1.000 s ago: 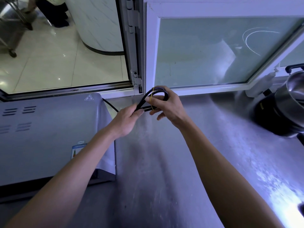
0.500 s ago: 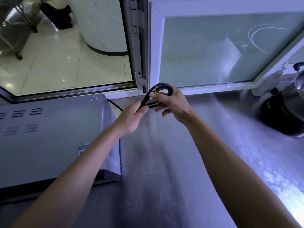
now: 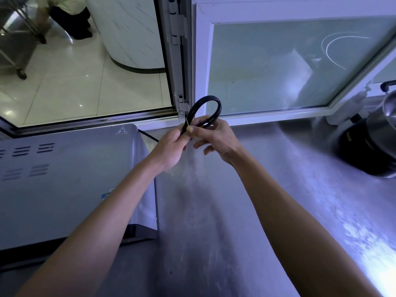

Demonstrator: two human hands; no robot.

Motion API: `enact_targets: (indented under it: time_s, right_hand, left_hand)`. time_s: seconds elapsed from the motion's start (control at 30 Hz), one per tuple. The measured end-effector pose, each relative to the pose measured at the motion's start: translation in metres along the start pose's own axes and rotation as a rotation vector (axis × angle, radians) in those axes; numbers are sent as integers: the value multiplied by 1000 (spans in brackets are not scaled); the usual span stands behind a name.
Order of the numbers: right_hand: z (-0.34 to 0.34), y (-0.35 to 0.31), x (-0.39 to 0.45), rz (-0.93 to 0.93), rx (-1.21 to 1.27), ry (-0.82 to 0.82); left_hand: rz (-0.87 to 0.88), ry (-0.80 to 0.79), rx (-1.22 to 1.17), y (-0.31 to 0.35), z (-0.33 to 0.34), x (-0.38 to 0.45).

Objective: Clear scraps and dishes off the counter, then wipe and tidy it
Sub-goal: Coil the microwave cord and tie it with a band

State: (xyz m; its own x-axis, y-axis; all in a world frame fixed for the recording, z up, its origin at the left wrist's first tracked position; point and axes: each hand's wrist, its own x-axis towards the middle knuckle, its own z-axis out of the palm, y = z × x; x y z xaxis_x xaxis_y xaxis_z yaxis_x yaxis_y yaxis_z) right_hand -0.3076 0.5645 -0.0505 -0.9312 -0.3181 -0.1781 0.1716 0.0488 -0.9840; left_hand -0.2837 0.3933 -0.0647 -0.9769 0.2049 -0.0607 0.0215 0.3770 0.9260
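appliance [image 3: 64, 179] on counter [image 3: 214, 232], left of pot [image 3: 381, 133]

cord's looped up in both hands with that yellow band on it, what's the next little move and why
Probably wind the yellow band once more round the black cord. The left hand grips the bundle, the right hand pinches the band, and its end looks loose.

I'm in a commercial kitchen: steel counter [image 3: 214, 221] under my arms, a vented oven [image 3: 64, 179] with a hot-surface sticker, a steel pot [image 3: 383, 123] on a black burner [image 3: 360, 148], a serving hatch [image 3: 85, 86] onto tiled floor.
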Motion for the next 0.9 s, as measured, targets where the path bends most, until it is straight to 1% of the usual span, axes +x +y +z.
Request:
enact_targets:
  time_s: [0.2,0.33,0.43,0.6,0.73,0.8,0.9]
  right_hand:
    - [-5,3,-1,0,-104,20]
    - [-6,5,-4,13,-185,18]
    - [-8,7,-7,23,-264,-15]
    - [-11,11,-13,19,-471,-95]
    - [-20,14,-22,95,-599,-139]
    - [-22,13,-29,108,-616,-153]
    - [-23,9,-41,95,-532,-196]
  left_hand:
    - [-46,19,4,-6,3,-4]
    - [-51,87,-25,-12,1,-2]
    - [-57,129,-43,-18,-4,0]
    - [-83,160,-57,-25,-6,2]
    - [-101,213,-153,-30,-7,5]
    - [-118,222,-160,-33,-7,5]
    - [-143,237,-176,-36,-5,5]
